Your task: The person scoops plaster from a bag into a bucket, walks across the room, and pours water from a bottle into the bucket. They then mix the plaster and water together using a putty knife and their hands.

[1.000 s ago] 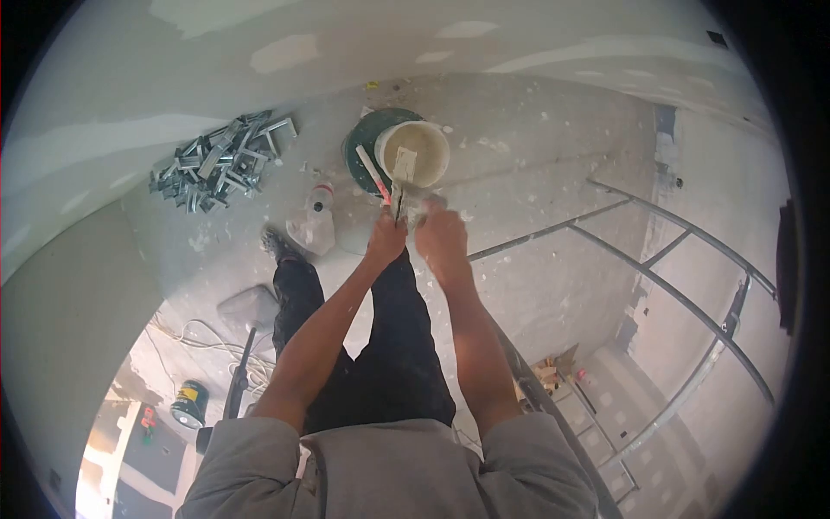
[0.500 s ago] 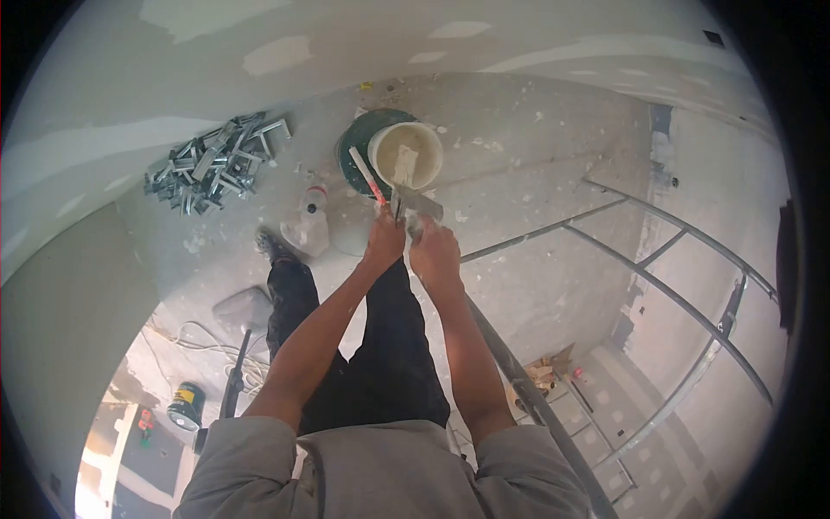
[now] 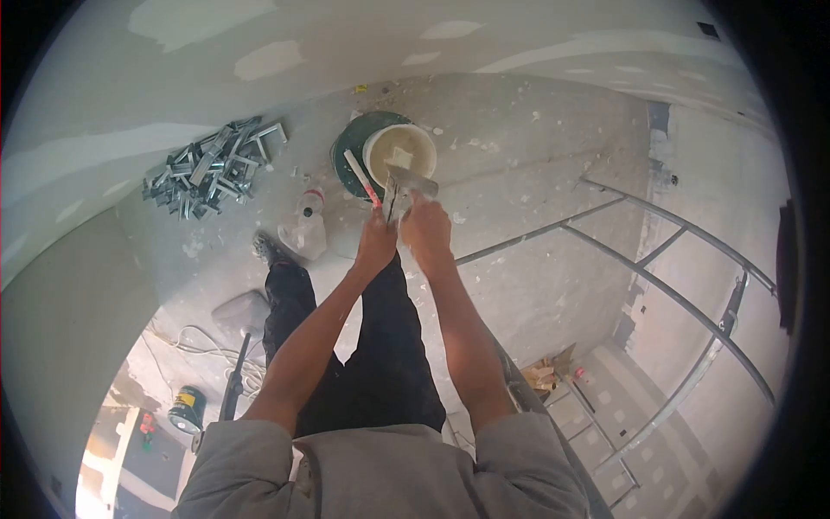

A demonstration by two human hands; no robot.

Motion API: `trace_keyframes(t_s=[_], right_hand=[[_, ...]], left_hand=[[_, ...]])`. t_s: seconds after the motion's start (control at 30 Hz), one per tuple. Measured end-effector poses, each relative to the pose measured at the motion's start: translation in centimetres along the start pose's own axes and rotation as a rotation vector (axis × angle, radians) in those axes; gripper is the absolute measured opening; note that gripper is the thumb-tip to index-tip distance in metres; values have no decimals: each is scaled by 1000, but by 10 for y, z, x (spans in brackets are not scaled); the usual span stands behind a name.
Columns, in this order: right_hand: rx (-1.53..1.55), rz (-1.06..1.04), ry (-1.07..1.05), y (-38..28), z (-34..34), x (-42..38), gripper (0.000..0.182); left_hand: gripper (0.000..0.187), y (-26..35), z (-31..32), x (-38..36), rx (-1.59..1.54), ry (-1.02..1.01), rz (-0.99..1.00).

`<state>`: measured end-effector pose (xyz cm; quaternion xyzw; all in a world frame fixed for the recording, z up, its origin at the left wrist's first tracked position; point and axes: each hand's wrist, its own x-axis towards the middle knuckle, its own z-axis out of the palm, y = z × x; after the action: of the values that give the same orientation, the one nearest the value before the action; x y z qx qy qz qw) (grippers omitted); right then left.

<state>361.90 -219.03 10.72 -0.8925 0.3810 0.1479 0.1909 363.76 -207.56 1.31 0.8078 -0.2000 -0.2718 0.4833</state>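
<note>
My left hand (image 3: 377,240) is closed around a narrow white stick with a red section (image 3: 361,177), pointing up toward the buckets. My right hand (image 3: 426,229) grips a putty knife (image 3: 418,182), its broad metal blade turned sideways across the front of the left hand. A second, compound-smeared blade (image 3: 392,192) stands between the two hands, its handle hidden by the fingers. Just beyond them is a white bucket (image 3: 430,164) with pale joint compound inside. It overlaps a dark green round tub (image 3: 350,138).
Metal brackets (image 3: 212,169) lie heaped at left. A clear plastic jug (image 3: 307,229) stands near my foot. Metal scaffold rails (image 3: 666,255) cross the right side. Behind at lower left are a cable (image 3: 203,342) and a dark bucket (image 3: 187,408).
Both hands have shifted slightly left, and the right hand's knife has moved up a little toward the bucket. The view has shifted slightly too.
</note>
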Motion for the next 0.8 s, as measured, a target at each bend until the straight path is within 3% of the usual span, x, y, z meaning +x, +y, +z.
trace_keyframes(t_s=[0.03, 0.2, 0.33, 0.4, 0.43, 0.5, 0.6, 0.73, 0.8], right_hand=[[17, 27, -36, 6, 6, 19, 33], [83, 101, -32, -2, -19, 37, 35], [27, 105, -62, -15, -32, -14, 35], [39, 56, -149, -14, -26, -24, 39], [20, 21, -76, -7, -10, -18, 37], [28, 40, -53, 9, 17, 16, 37], [68, 59, -28, 3, -12, 19, 30], [74, 51, -35, -12, -29, -20, 25], [103, 24, -45, -3, -13, -11, 25]], left_hand=[[23, 4, -4, -4, 2, 1, 1], [18, 35, -30, -22, -170, -165, -396], [18, 19, -19, -23, -179, -126, -362], [19, 6, -7, -21, -49, 64, -42], [19, 4, -7, -19, -51, 66, -42], [21, 1, -9, -20, -75, -82, -247], [22, 3, -17, -14, -224, -145, -407], [22, -1, -17, -6, -169, -115, -373], [40, 6, -18, -6, -123, -147, -255]])
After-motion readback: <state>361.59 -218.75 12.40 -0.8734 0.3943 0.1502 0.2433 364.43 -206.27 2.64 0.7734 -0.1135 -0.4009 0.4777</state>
